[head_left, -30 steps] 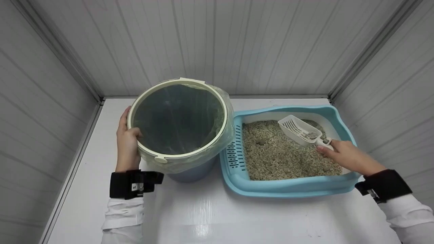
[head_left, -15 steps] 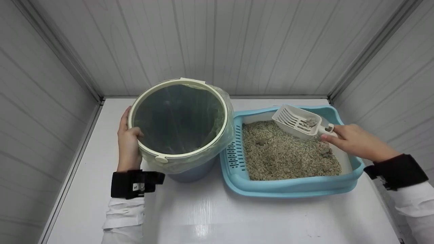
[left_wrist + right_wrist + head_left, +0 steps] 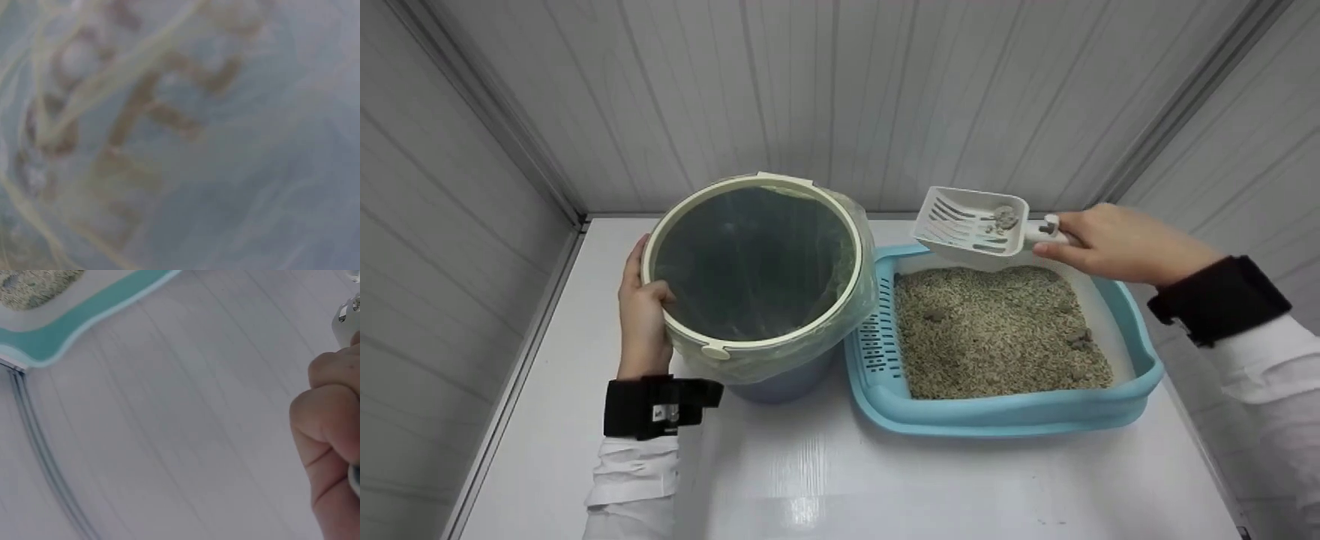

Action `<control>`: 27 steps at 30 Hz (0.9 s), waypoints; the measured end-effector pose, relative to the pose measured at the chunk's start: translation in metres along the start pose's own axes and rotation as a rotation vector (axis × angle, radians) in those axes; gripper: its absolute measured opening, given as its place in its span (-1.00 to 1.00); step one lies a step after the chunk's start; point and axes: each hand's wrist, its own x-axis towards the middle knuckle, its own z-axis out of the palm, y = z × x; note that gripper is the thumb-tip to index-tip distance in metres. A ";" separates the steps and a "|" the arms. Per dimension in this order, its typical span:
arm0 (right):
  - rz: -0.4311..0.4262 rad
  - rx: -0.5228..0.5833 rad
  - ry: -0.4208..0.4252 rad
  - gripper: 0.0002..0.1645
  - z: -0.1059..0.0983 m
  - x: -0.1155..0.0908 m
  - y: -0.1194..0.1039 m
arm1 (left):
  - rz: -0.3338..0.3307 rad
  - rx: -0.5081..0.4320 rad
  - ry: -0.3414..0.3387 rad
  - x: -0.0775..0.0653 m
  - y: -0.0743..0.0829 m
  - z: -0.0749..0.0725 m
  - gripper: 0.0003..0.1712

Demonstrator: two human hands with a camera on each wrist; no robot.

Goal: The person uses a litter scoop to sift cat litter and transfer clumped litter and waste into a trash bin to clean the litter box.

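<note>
My left hand (image 3: 645, 322) grips the cream rim of a trash can (image 3: 789, 386) at its left side, thumb over the edge. A thin yellowish plastic bag (image 3: 840, 330) lines the can and folds out over its rim; the can leans toward me. In the left wrist view only the blurred bag film (image 3: 253, 157) shows. My right hand (image 3: 1117, 240) holds a white slotted litter scoop (image 3: 967, 217) by its handle, above the back of the litter box. Greyish clumps (image 3: 1003, 217) lie in the scoop. Curled fingers (image 3: 332, 422) show in the right wrist view.
The light-blue litter box (image 3: 1005, 416) stands right beside the can, its slotted ledge nearest it. Tan granular litter (image 3: 990, 337) fills it, with darker clumps (image 3: 1080, 339) at the right. Grey panel walls (image 3: 885, 105) enclose the white table (image 3: 810, 480) at back and sides.
My right hand has lifted the scoop out of the litter, up and to the left, with clumps in it. The left hand and the trash can have hardly moved.
</note>
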 end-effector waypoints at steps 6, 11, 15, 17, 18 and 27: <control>-0.076 -0.133 -0.046 -0.48 -0.022 0.035 -0.036 | -0.010 0.007 0.011 0.002 0.000 0.002 -0.03; -0.145 -0.274 -0.090 -0.51 -0.031 0.065 -0.076 | -0.009 0.010 0.007 0.003 0.001 0.001 -0.03; -0.245 -0.436 -0.005 -0.59 -0.030 0.081 -0.113 | -0.009 0.016 0.007 0.004 0.001 -0.002 -0.02; -0.297 -0.518 0.087 -0.63 -0.027 0.084 -0.130 | -0.010 0.017 0.007 0.004 0.000 -0.002 -0.01; -0.323 -0.571 0.141 -0.66 -0.026 0.085 -0.138 | -0.010 0.017 0.008 0.003 0.000 -0.003 -0.01; -0.546 -1.051 0.607 -0.65 -0.006 0.076 -0.164 | 0.006 0.010 -0.004 0.001 0.000 -0.001 -0.01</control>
